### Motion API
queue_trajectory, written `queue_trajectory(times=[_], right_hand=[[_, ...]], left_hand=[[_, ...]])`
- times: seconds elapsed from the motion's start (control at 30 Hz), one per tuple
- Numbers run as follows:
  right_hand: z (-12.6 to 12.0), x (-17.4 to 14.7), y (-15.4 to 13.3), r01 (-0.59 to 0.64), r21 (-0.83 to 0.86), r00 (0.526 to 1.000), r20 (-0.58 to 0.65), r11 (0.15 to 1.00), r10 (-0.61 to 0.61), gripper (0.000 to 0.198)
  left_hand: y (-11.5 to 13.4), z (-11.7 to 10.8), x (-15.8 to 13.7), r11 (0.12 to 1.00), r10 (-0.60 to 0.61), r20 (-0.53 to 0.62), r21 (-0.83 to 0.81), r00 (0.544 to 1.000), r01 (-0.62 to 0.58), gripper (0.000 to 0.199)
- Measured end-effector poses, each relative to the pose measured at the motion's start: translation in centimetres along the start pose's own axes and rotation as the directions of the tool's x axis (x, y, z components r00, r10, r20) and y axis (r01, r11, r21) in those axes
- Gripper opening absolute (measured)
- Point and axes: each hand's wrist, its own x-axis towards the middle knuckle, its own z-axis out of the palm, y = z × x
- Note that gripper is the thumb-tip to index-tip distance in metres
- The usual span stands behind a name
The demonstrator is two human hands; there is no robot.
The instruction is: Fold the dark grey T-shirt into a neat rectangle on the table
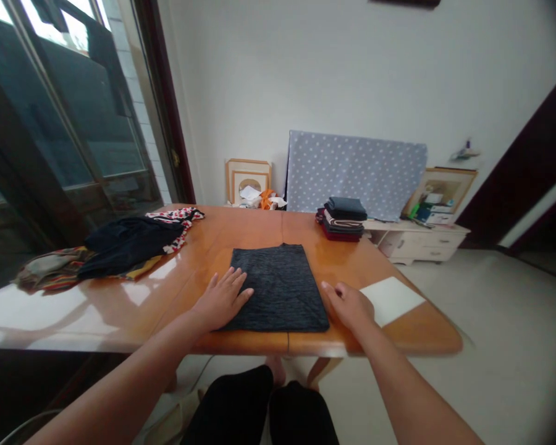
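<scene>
A dark grey-blue garment (280, 290), folded into a rough rectangle, lies flat on the wooden table (254, 228) in front of me. My left hand (222, 300) rests palm down over its left edge, fingers stretched out and spread. To the right of the cloth, my right hand (349, 304) is curled into a loose fist. I see nothing in it, and it sits just beyond the garment's right edge, partly over a white sheet (391, 300).
A loose heap of clothes (132, 244) lies on the table's left side. Toward the back right stands a stack of folded clothes (343, 219). Behind are a polka-dot cloth (356, 170), framed pictures (249, 179) and a low white cabinet (421, 244).
</scene>
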Motion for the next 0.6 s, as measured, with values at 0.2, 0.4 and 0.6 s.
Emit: queue_trajectory(times=[0.2,0.4,0.6], right_hand=[[-0.2,-0.4,-0.1,0.019,0.011,0.999,-0.041,1.0,-0.018,0.062],[-0.8,-0.5,-0.3,0.033,0.061,0.999,-0.018,0.998,-0.032,0.048],[-2.3,-3.4,-0.9,0.141,0.214,0.99,-0.019,0.967,-0.14,0.051]], left_hand=[[0.1,1.9,-1.6,0.996,0.089,-0.008,-0.007,0.996,-0.089,0.074],[0.4,1.7,-2.3,0.99,0.106,0.059,0.084,0.993,-0.111,0.095],[0.3,1.5,-2.3,0.991,0.104,0.084,0.072,0.991,-0.11,0.098]])
